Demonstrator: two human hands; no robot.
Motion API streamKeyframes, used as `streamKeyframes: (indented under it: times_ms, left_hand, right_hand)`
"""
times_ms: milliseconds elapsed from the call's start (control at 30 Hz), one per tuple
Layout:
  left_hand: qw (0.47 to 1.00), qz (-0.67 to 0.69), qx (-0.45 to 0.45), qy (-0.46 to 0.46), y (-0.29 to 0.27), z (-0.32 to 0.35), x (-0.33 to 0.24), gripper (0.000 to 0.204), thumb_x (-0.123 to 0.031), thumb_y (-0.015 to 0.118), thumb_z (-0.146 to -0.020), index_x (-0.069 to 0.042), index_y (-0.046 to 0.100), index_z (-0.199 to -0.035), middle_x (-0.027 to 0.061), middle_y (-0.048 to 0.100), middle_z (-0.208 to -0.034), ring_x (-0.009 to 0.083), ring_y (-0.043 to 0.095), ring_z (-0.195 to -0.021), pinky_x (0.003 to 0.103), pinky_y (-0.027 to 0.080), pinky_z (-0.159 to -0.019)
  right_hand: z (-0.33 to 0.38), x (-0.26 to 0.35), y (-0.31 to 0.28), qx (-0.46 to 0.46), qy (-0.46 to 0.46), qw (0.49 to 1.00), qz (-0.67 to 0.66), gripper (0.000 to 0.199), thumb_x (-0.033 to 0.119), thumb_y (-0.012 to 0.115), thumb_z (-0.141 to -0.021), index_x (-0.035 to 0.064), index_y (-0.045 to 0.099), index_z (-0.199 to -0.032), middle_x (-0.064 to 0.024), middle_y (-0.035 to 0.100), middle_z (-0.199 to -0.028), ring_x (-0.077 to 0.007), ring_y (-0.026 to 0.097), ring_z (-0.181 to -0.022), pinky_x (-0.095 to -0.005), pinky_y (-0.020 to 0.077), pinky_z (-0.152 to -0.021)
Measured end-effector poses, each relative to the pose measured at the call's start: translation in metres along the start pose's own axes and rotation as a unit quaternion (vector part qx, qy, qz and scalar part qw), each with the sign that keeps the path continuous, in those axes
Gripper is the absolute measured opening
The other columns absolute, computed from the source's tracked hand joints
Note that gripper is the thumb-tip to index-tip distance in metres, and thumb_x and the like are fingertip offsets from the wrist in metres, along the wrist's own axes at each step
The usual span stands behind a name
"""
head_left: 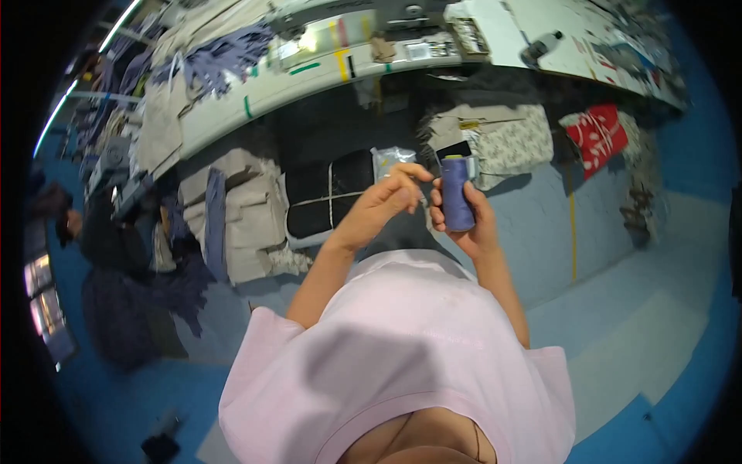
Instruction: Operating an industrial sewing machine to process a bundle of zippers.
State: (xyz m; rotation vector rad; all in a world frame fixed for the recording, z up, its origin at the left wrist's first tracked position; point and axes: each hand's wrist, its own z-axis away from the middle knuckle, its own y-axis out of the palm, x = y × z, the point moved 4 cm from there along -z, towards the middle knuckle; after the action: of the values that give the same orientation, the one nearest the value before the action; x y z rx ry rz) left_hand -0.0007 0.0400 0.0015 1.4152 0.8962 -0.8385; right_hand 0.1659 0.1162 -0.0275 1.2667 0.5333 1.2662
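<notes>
Closely wound thread gives the violet-blue spool (457,199) in the right hand (481,220) an even, matt surface. Left of the grip, a clear plastic bag (395,160) shines in crinkles beside a dark, matt pad (308,189) bound with pale string (330,182); farther left lies soft, creased beige cloth (251,205). Right of the grip are matt floral fabric (522,143) and red printed cloth (599,138). Beyond it, the white tabletop (498,35) looks smooth; nearer than the grip, the pink shirt (410,317) is matt, lightly wrinkled cloth.
</notes>
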Motion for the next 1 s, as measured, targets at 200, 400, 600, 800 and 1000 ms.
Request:
streamKeyframes:
  times_ms: [200,400,600,800,1000]
  left_hand:
    - [0.970,0.231,-0.046,-0.067,0.015,-0.061,0.010,0.028,-0.032,0.050,-0.108,-0.008,0.053,-0.095,0.0072,0.061,-0.093,0.0146,0.064,-0.081,0.026,0.047,-0.071]
    - [0.958,0.094,-0.205,-0.178,-0.037,-0.103,0.008,0.023,-0.032,0.058,-0.105,-0.010,0.051,-0.107,-0.0024,0.048,-0.074,0.0046,0.043,-0.065,0.021,0.036,-0.056]
    - [0.960,-0.018,-0.181,-0.211,-0.111,-0.186,-0.038,0.045,-0.036,0.078,-0.090,-0.008,0.058,-0.120,-0.0046,0.059,-0.091,0.0018,0.047,-0.074,0.020,0.036,-0.057]
    - [0.970,-0.054,-0.217,-0.095,-0.227,-0.256,-0.133,0.042,-0.020,0.081,-0.088,-0.004,0.064,-0.123,0.0053,0.068,-0.111,0.0144,0.064,-0.102,0.031,0.050,-0.097]
    - [0.889,-0.099,-0.403,0.194,-0.391,-0.293,-0.295,0.028,-0.033,0.066,-0.101,-0.008,0.059,-0.090,-0.0053,0.049,-0.071,0.0021,0.035,-0.057,0.021,0.024,-0.048]
  right_hand:
    - [-0.039,0.060,0.006,-0.103,0.073,0.983,0.136,0.048,0.041,0.048,-0.105,0.0010,0.052,-0.133,-0.0106,0.064,-0.093,-0.0198,0.065,-0.079,-0.0333,0.0534,-0.068]
    - [-0.085,0.099,0.008,-0.129,-0.003,0.933,0.335,0.051,0.030,0.049,-0.100,0.0022,0.048,-0.143,-0.0117,0.062,-0.110,-0.0206,0.063,-0.095,-0.0353,0.0515,-0.085]
    - [-0.178,0.146,0.082,-0.046,-0.209,0.663,0.717,0.062,0.014,0.074,-0.088,0.0059,0.052,-0.145,-0.0170,0.053,-0.122,-0.0300,0.058,-0.110,-0.0369,0.0483,-0.095]
    - [-0.312,0.164,0.111,-0.093,-0.259,0.733,0.621,0.056,0.023,0.074,-0.093,0.0010,0.052,-0.141,-0.0147,0.059,-0.117,-0.0234,0.063,-0.101,-0.0343,0.0514,-0.089]
    - [-0.483,0.231,0.110,-0.136,-0.296,0.810,0.487,0.038,0.014,0.062,-0.102,-0.0009,0.051,-0.135,-0.0018,0.060,-0.098,-0.0083,0.059,-0.087,-0.0243,0.0505,-0.078]
